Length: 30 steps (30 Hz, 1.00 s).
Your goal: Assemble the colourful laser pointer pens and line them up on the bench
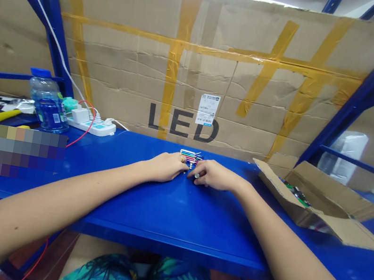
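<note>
My left hand point(167, 167) rests on the blue tabletop with its fingers curled inward. A ring-like band shows on one finger. Facing it, my right hand point(212, 174) has bent fingers, and a small round silver end point(197, 175) shows among them; the rest of that piece is hidden. The fingertips of both hands nearly meet over tiny shiny parts too small to name. Just beyond them lies a small pile of slim, shiny, pen-like rods point(190, 154) in silver, blue and red, partly covered by my fingers.
An open cardboard box point(306, 198) with small green and dark items stands right. At left are a blue-capped bottle point(48, 102), a white power strip point(97, 128) and a red cable point(83, 134). Behind the blue table point(173, 219) rises a large taped cardboard sheet point(130, 68).
</note>
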Motion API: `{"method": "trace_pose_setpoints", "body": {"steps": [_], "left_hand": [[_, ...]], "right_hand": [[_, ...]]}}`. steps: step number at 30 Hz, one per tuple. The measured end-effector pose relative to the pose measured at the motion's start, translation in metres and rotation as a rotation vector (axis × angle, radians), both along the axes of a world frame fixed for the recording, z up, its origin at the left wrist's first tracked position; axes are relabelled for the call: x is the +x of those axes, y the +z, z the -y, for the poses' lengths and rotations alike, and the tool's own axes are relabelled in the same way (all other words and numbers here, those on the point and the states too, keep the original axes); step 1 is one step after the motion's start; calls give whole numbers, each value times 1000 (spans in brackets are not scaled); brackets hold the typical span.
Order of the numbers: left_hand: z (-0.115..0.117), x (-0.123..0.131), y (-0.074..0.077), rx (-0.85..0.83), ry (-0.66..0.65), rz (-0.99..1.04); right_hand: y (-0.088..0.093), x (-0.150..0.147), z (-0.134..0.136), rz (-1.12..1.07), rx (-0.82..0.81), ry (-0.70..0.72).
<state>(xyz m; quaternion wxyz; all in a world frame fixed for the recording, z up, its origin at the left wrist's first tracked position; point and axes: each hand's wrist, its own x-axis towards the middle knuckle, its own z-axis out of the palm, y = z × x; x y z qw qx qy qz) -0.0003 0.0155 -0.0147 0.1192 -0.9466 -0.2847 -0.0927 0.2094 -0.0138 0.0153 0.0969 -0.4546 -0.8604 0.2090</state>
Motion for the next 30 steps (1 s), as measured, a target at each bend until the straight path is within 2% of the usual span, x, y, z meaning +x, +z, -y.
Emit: {"method": "trace_pose_setpoints", "body": {"steps": [5, 9, 13, 17, 19, 24, 30], "left_hand": [[0, -2, 8, -88, 37, 15], [-1, -8, 13, -190, -9, 67], [-2, -11, 13, -212, -53, 78], [1, -11, 16, -219, 13, 101], [5, -10, 18, -200, 11, 152], [16, -5, 21, -27, -132, 414], [24, 3, 13, 40, -204, 333]], "right_hand": [[-3, 2, -2, 9, -6, -9], [-3, 1, -2, -7, 6, 5], [-2, 0, 0, -31, 12, -7], [-2, -1, 1, -27, 19, -6], [-2, -1, 1, -25, 22, 0], [-5, 0, -1, -58, 16, -14], [-9, -2, -3, -164, -85, 19]]}}
